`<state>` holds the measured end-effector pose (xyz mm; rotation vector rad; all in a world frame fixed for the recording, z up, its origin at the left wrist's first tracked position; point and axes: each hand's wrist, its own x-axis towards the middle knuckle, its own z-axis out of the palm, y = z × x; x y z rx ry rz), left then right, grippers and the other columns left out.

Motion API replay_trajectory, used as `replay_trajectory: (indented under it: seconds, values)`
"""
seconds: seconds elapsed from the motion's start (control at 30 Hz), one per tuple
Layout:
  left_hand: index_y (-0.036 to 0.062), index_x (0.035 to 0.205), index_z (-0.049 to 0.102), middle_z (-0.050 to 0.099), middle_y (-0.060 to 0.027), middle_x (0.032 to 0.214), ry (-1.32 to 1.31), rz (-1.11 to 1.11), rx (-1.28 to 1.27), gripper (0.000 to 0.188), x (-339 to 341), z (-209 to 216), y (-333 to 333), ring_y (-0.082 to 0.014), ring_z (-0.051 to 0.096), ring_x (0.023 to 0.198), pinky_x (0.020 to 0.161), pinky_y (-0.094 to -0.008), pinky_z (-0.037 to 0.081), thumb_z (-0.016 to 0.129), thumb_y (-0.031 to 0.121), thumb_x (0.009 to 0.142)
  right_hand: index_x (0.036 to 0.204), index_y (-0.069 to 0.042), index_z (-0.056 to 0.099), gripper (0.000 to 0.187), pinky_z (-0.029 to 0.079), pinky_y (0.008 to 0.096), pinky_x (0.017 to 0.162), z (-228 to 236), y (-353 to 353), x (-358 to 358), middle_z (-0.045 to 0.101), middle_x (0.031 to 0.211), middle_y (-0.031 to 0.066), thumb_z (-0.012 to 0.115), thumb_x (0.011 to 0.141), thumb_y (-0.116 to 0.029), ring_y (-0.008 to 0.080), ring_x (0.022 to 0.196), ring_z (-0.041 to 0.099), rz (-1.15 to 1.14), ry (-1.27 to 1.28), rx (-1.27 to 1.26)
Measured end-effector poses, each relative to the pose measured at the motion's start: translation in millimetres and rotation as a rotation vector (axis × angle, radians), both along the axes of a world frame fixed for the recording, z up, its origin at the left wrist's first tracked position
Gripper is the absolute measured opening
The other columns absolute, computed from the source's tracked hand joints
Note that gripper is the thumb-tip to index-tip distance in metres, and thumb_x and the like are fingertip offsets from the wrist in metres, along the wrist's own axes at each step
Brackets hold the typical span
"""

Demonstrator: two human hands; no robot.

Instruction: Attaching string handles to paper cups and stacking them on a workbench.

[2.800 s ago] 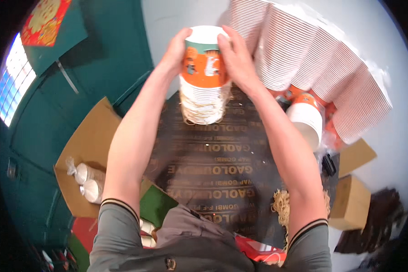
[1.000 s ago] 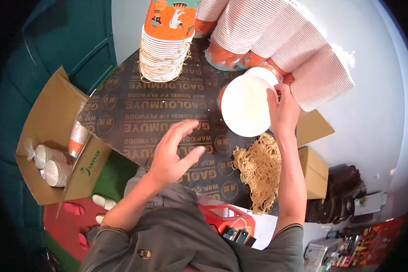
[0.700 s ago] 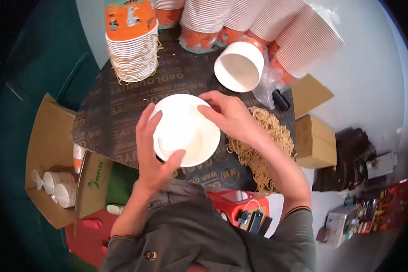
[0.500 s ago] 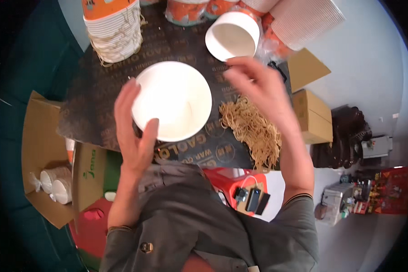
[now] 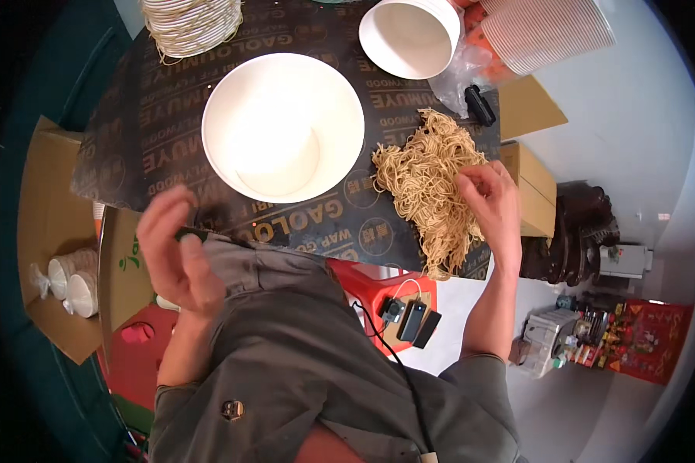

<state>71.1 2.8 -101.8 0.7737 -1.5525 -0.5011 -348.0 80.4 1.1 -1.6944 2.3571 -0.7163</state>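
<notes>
A large white paper tub (image 5: 338, 100) stands mouth up on the dark table. My left hand (image 5: 176, 255) is apart from it, in front of the table's near left edge, its fingers loosely curved and spread with nothing in them. A tangled heap of thin tan rubber bands (image 5: 425, 181) lies to the right of the tub. At the heap's right side, my right hand (image 5: 493, 201) has its thumb and fingertips pinched together. Whatever is between those fingertips is too small to make out.
A second white tub (image 5: 409, 38) lies tilted at the back, beside clear plastic film (image 5: 463, 73) and a small black object (image 5: 480, 106). A stack of tubs (image 5: 193, 27) with tan bands round it stands back left. Open cardboard box (image 5: 54, 185) at left; red stool (image 5: 355, 289) below.
My left hand has come away from the white tub, toward me and left. My right hand has moved from near the tilted tub down to the rubber bands. The view has shifted.
</notes>
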Motion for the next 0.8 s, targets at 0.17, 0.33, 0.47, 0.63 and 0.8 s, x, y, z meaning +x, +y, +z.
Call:
replay_trajectory:
  seconds: [0.17, 0.33, 0.47, 0.63, 0.8]
  values:
    - [-0.0033, 0.117, 0.072, 0.076, -0.0211, 0.119, -0.150, -0.178, 0.108, 0.028, -12.7, 3.5, 39.3, -0.0355, 0.073, 0.109, 0.096, -0.0430, 0.057, 0.063, -0.006, 0.091, 0.103, -0.003, 0.079, 0.010, 0.053, 0.0291, 0.089, -5.1, -9.7, -41.9, 0.074, 0.103, 0.0024, 0.077, 0.102, -0.013, 0.0118, 0.096, 0.067, 0.107, -0.236, -0.219]
    - [0.0004, 0.114, 0.075, 0.080, -0.0171, 0.109, -0.131, -0.388, 0.067, 0.033, -37.4, 11.0, 46.3, -0.0334, 0.077, 0.094, 0.083, -0.0409, 0.062, 0.073, -0.011, 0.082, 0.116, -0.001, 0.073, 0.019, 0.055, 0.0330, 0.098, 66.3, -31.5, -26.9, 0.073, 0.101, 0.0035, 0.068, 0.113, -0.018, 0.0136, 0.097, 0.069, 0.034, -0.625, -0.634]
    - [-0.0006, 0.128, 0.072, 0.078, -0.0198, 0.122, -0.056, -0.532, -0.011, 0.044, -63.5, 50.2, 31.6, -0.0317, 0.077, 0.096, 0.086, -0.0390, 0.063, 0.081, -0.003, 0.084, 0.120, 0.004, 0.070, 0.023, 0.053, 0.0290, 0.077, 135.0, -40.1, 15.0, 0.063, 0.083, 0.0022, 0.064, 0.114, -0.017, 0.0126, 0.076, 0.061, 0.347, -0.708, -0.751]
    - [-0.0011, 0.167, 0.039, 0.045, -0.0236, 0.169, 0.334, -0.765, 0.141, 0.089, -122.2, 104.0, 27.1, -0.0192, 0.074, 0.111, 0.090, -0.0323, 0.062, 0.085, 0.000, 0.091, 0.107, -0.002, 0.077, 0.013, 0.043, 0.0217, 0.058, 166.8, -11.9, 80.1, 0.071, 0.089, -0.0006, 0.075, 0.102, -0.013, 0.0034, 0.066, 0.056, 0.487, -0.534, -0.343]
    - [-0.0002, 0.159, 0.052, 0.058, -0.0159, 0.150, 0.617, -0.974, 0.544, 0.050, -133.0, 92.0, 36.5, -0.0158, 0.072, 0.099, 0.085, -0.0295, 0.060, 0.067, 0.007, 0.112, 0.103, -0.004, 0.079, 0.008, 0.051, 0.0256, 0.064, 120.1, -15.3, 97.1, 0.074, 0.081, 0.0028, 0.082, 0.097, -0.009, 0.0077, 0.072, 0.068, 0.729, -0.437, 0.025]
